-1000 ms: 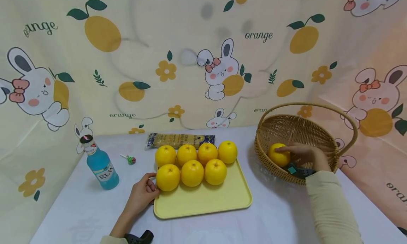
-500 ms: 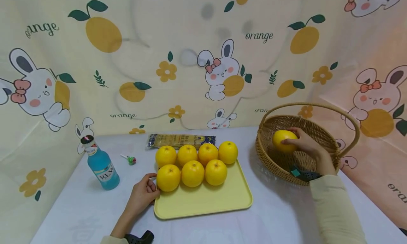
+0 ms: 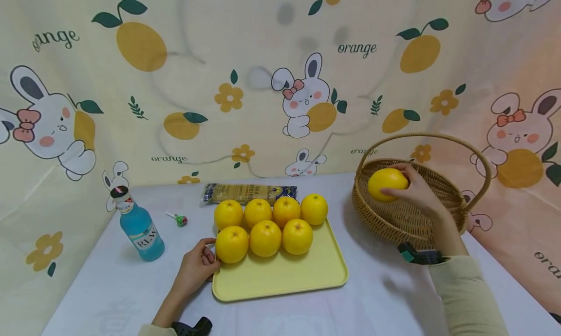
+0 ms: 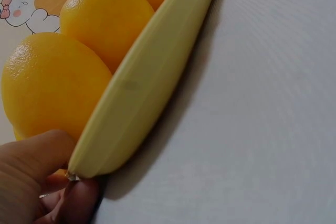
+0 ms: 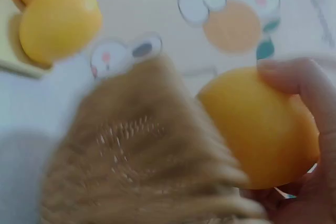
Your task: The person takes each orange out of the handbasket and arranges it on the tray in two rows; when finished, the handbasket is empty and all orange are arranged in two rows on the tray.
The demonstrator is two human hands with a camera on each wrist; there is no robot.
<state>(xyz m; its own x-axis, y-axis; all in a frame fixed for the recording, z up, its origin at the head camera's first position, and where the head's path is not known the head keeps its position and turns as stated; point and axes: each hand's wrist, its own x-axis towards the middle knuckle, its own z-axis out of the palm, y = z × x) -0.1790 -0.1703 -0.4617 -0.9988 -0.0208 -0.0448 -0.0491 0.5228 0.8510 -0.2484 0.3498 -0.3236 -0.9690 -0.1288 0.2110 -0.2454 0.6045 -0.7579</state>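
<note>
In the head view my right hand [image 3: 416, 192] grips an orange [image 3: 387, 184] at the left part of the wicker basket [image 3: 396, 226], raised above the basket's floor. The right wrist view has the thumb and fingers around this orange [image 5: 257, 129], beside the blurred basket wall [image 5: 142, 150]. My left hand [image 3: 196, 265] pinches the left edge of the yellow tray [image 3: 280, 277]; the left wrist view shows thumb and fingers at the tray's rim [image 4: 136, 82]. Two rows of several oranges [image 3: 265, 238] sit toward the tray's back, the nearest one close to the left fingers.
A blue bottle [image 3: 141, 229] stands at the left, with a small lollipop [image 3: 180, 220] lying near it. Behind the tray lies a flat gold-and-blue packet [image 3: 245, 193]. The basket's tall handle [image 3: 431, 137] arches over its opening. A printed cloth [image 3: 254, 48] hangs behind the table.
My right hand has lifted the orange from inside the basket, up toward its left rim. The basket's handle has shifted slightly. The left hand and the tray have stayed in place.
</note>
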